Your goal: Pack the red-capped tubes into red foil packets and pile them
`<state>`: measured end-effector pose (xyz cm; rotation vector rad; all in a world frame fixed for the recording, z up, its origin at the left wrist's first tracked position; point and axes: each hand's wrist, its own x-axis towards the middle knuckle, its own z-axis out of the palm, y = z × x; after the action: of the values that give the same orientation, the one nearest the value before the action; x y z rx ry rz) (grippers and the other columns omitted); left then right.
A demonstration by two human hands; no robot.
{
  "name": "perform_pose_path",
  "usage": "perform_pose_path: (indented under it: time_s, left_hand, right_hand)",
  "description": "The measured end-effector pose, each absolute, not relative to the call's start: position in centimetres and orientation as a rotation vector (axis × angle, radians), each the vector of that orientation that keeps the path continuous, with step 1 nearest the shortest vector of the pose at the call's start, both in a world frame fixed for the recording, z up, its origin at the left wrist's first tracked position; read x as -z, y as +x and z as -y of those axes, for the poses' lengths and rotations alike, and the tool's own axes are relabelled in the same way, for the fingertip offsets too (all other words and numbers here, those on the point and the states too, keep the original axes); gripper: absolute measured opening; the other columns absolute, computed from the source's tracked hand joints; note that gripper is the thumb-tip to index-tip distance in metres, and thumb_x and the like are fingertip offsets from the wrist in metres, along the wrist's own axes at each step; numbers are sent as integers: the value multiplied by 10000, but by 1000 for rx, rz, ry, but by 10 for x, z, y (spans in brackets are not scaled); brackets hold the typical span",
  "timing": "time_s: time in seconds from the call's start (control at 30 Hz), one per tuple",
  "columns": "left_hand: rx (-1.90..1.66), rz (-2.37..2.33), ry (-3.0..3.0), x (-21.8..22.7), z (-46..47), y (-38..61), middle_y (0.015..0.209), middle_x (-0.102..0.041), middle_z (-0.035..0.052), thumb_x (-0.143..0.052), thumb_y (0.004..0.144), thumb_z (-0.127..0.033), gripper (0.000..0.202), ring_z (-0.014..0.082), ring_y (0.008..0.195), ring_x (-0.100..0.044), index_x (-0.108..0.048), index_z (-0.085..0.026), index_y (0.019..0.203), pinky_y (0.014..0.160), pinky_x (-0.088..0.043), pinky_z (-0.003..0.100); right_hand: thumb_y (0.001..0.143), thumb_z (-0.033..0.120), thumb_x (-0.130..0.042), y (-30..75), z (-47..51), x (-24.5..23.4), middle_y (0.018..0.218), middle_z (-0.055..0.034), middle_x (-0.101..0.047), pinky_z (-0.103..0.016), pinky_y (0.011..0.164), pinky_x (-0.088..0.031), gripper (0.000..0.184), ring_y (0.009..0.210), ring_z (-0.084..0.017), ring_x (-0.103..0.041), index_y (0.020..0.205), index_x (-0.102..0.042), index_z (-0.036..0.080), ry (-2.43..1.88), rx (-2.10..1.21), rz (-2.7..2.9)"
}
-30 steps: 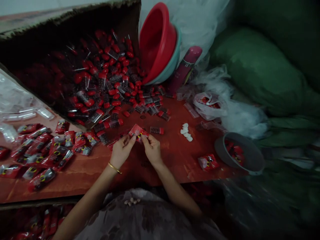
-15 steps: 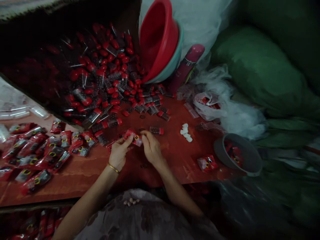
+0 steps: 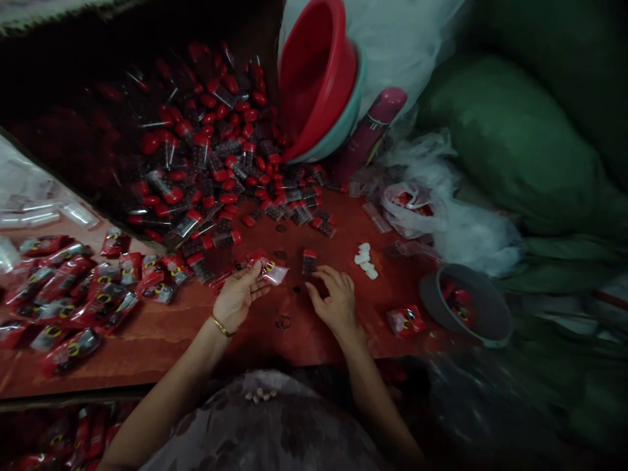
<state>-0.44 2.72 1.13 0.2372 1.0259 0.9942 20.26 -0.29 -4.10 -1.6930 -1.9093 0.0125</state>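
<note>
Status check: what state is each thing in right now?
Left hand: closed on red packet
Red packet: held, seal unclear
Right hand: open
Tube beside right hand: red cap on
Red basin: tipped on its side
Teal basin: tipped likewise
Pink bottle: capped
Grey bowl: uncovered, red items inside
Cardboard box: open, capped tubes inside

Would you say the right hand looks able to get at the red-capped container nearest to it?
Probably yes: the right hand appears empty, thumb and fingers parted, and the red-capped container is just ahead with nothing visible between. The left hand, holding a red packet, is off to one side.
</note>
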Motion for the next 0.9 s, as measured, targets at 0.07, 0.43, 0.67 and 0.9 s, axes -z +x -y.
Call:
perform_pose_path:
  time_s: [0.07, 0.43, 0.67, 0.9]
  left_hand:
    - [-988, -1024, 240, -11, -25, -4, 670, -680, 10, -844, 482, -348, 362, 127, 619, -623, -646, -162, 722, 667, -480, 272]
    - [-1011, -1086, 272, -12, -22, -10, 660, -686, 15, -849, 463, -361, 388, 133, 608, -628, -625, -149, 698, 646, -482, 268]
    - [-985, -1045, 232, -10, -23, -7, 591, -663, -5, -852, 458, -358, 384, 128, 574, -616, -630, -156, 697, 646, -485, 272]
    - [-988, -1079, 361, -8, -19, -4, 679, -692, 31, -830, 486, -402, 375, 129, 632, -624, -670, -133, 693, 650, -478, 256]
  right_hand:
    - [836, 487, -498, 201, 2, 43, 1097, -147, -622, -401, 855, -373, 445, 1008, -276, -544, 1089, -582, 132, -1829, 53, 1829]
    - [821, 298, -507, 176, -21, 30, 1027, -163, -618, -376, 768, -375, 291, 952, -292, -528, 1023, -590, 105, -2271, -68, 1733]
    - [822, 361, -485, 202, 6, 30, 685, 9, -584, -252, 576, -411, 243, 570, -136, -521, 971, -552, 182, -1719, -709, 1463]
    - [812, 334, -536, 195, 39, -5, 632, 42, -533, -210, 525, -425, 177, 525, -95, -495, 921, -579, 201, -1408, -1078, 1355]
